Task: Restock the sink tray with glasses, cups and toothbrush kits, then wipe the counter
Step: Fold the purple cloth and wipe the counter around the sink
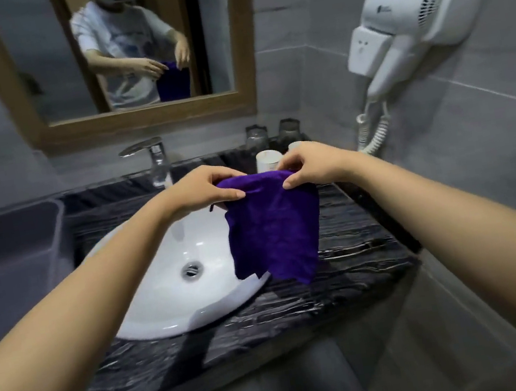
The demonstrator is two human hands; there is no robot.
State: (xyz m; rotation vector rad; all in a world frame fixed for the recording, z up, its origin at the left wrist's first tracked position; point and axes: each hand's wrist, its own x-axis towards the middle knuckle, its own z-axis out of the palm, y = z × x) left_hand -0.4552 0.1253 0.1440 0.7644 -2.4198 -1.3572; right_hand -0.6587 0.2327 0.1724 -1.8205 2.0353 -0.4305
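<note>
Both hands pinch the top edge of a purple cloth (pixel 273 226), the left hand (pixel 206 188) and right hand (pixel 308 167) close together, the cloth hanging over the white basin (pixel 174 276) and dark counter (pixel 353 248). Just behind the hands stand two white cups (pixel 268 159) and two upturned glasses (pixel 256 138). The faucet (pixel 156 160) rises beyond the left hand; a grey bin (pixel 7 262) sits far left.

I see the purple cloth (pixel 273 226) hanging limp and creased from its top edge, above the right rim of the sink and the dark veined tabletop (pixel 354 257). At the tabletop's back right, two upturned glasses (pixel 256 138) stand behind two white cups (pixel 268 159), partly hidden.
</note>
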